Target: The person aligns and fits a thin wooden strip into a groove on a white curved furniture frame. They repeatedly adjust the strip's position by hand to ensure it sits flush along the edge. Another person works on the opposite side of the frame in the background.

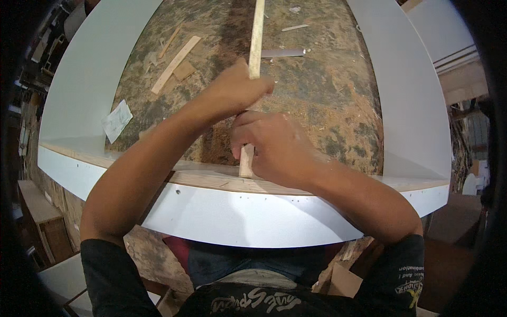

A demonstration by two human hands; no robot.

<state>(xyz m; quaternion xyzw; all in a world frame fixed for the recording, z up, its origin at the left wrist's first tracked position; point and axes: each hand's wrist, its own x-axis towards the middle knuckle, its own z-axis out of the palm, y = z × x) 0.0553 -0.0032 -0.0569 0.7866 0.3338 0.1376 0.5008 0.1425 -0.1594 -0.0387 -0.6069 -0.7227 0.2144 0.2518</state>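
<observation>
A long, pale wooden strip [256,39] runs from the far edge of view down toward the white front board [253,216]. My left hand [240,90], a little smeared by motion, is closed around the strip partway along. Just nearer to me, my right hand [277,140] grips the same strip, its fingers curled over it. The strip's near end [246,161] sticks out below those fingers, close to the front board's wooden edge [227,181]. Both hands cover the stretch of strip between them.
White side panels stand at left [100,63] and right [406,79], around a stained, dusty work surface [327,111]. On it lie thin wood offcuts [177,63], a grey strip [283,53] and a crumpled white sheet [117,121]. A brown box-like piece [47,216] stands lower left.
</observation>
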